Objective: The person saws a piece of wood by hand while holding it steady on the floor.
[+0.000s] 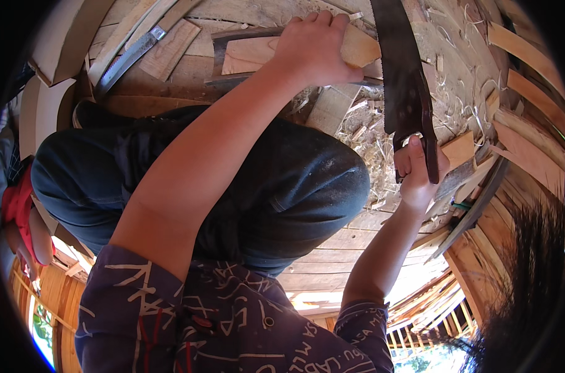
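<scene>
My left hand (pixel 313 53) is clamped over a pale wooden board (pixel 248 55), its fingers over the far edge and its thumb at the near side. The board lies on a darker, weathered timber piece (pixel 219 59). My right hand (pixel 419 168) is wrapped round the dark handle of a handsaw (pixel 402 68), index finger stretched along it. The saw's blade points away from me, its toothed edge toward the board's right end. I cannot tell whether the teeth touch the wood. My bent legs (pixel 295 180) are just below the board.
A second saw (pixel 128 61) lies among wood strips at the upper left. Curled shavings (pixel 372 124) cover the plank floor beside my knee. Several boards (pixel 525 93) lean along the right. At the far left is another person's arm with red cloth (pixel 22 199).
</scene>
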Tool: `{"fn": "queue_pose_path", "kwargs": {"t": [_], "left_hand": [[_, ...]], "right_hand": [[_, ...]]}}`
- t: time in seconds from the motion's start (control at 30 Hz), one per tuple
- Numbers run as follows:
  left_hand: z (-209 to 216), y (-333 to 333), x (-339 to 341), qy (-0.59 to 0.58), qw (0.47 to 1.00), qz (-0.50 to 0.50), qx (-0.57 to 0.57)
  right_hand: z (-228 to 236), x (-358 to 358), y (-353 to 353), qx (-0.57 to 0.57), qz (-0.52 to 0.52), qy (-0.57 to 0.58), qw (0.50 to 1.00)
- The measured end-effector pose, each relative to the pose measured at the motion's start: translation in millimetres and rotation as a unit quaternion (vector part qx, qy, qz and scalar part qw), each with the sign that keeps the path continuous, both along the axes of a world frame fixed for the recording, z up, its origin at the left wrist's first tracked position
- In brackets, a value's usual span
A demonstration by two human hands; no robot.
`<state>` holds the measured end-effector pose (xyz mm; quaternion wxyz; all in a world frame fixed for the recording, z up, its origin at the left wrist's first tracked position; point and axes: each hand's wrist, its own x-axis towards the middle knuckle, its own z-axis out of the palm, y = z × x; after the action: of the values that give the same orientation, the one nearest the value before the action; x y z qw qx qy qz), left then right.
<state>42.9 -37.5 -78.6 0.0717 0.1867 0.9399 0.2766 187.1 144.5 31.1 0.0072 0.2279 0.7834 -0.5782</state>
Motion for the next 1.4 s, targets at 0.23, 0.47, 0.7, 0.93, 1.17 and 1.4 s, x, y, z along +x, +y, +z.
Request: {"fn": "queue_pose_path", "kwargs": {"t": [0.23, 0.47, 0.7, 0.93, 1.17, 1.4], "left_hand": [[3, 3, 4, -0.008, 1.000, -0.020, 0.012], [10, 8, 13, -0.010, 1.000, -0.020, 0.015], [49, 6, -12, -0.164, 0.986, 0.014, 0.015], [43, 10, -13, -0.176, 0.984, 0.021, -0.025], [41, 10, -13, -0.177, 0.984, 0.025, -0.026], [44, 8, -19, -0.206, 0.977, 0.042, -0.027]], "right_hand": [[2, 32, -6, 0.033, 0.026, -0.030, 0.999], [1, 48, -26, 0.029, -0.021, -0.006, 0.999], [20, 81, -20, 0.072, 0.007, -0.052, 0.996], [62, 130, -19, 0.164, 0.042, -0.010, 0.986], [77, 107, -5, 0.111, 0.057, -0.020, 0.992], [108, 154, -21, 0.295, 0.031, -0.138, 0.945]]}}
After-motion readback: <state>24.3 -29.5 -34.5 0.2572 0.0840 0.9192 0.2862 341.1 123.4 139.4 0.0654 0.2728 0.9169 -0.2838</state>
